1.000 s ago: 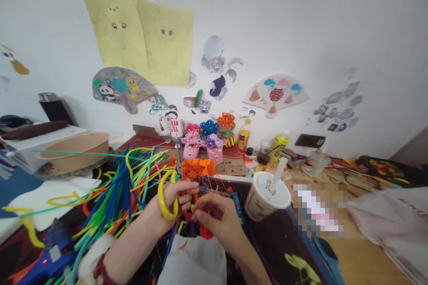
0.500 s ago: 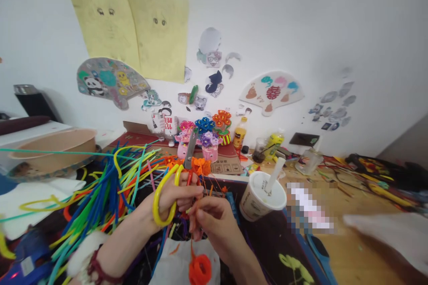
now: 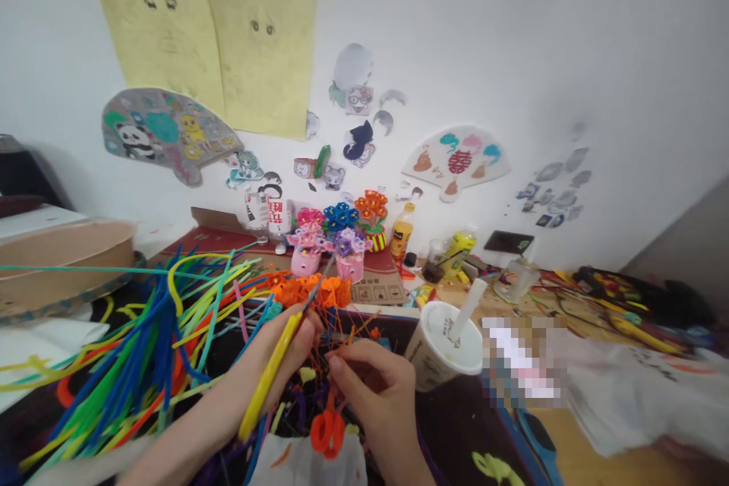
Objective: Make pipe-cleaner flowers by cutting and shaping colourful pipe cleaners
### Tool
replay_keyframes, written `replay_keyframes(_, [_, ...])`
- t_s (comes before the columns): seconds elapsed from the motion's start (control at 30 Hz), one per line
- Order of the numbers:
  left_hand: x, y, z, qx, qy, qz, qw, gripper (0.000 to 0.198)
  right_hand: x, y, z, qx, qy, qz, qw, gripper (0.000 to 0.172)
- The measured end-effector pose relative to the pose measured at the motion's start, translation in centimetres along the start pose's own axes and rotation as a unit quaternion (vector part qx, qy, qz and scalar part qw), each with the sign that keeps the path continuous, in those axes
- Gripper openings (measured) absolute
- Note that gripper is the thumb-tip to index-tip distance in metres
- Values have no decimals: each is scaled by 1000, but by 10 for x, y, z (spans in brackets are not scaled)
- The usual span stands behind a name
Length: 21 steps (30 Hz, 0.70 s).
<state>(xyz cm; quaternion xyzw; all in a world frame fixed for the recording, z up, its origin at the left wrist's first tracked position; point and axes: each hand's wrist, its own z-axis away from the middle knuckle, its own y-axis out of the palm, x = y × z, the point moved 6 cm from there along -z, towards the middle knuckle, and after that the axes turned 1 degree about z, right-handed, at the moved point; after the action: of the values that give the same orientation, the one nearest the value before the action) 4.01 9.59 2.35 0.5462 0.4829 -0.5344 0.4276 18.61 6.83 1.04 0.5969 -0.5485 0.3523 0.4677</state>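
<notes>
My left hand [image 3: 301, 345] is closed around yellow-handled scissors [image 3: 272, 373]. Their handle appears edge-on across the hand, and the blades point up and away. Close beside it, my right hand [image 3: 377, 387] pinches an orange pipe cleaner piece, its stem passing between the fingertips. Looped orange petals [image 3: 327, 433] hang at the lower end of that piece, above a white sheet [image 3: 285, 467]. Just beyond both hands lies a cluster of orange pipe cleaner flowers [image 3: 333, 291] with thin stems. My left fingertips are partly hidden.
Loose coloured pipe cleaners [image 3: 142, 334] spread at the left. A lidded cup with a straw [image 3: 436, 364] stands right of my right hand. Finished flower pots [image 3: 349, 267] sit at the back near a juice bottle [image 3: 402, 231]. Another person's white sleeve [image 3: 632, 387] is at the right.
My hands have moved slightly apart. The scissors have turned so their yellow handle shows edge-on, lower and to the left. The hanging orange loops have shifted up a little. The view has shifted slightly.
</notes>
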Motion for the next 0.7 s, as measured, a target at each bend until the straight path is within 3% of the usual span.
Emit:
replay_keyframes(0.1, [9,-12,8,-47,10,-43,998,50,8,-11,-3,-52,-64,86,993,7])
replay_keyframes(0.13, [12,-15,10,-59,5,-115,992,49,9,-12,-4,-55,-73,101,991,8])
replay_keyframes(0.27, [19,-11,15,21,-26,-274,961,26,8,-16,-4,-59,-78,144,985,12])
replay_keyframes(0.43, [6,-12,19,21,-11,-353,935,12,9,-15,-3,-53,-70,202,975,14])
replay_keyframes(0.7, [1,-8,21,17,-25,-374,927,15,10,-14,-2,-39,-76,239,967,18])
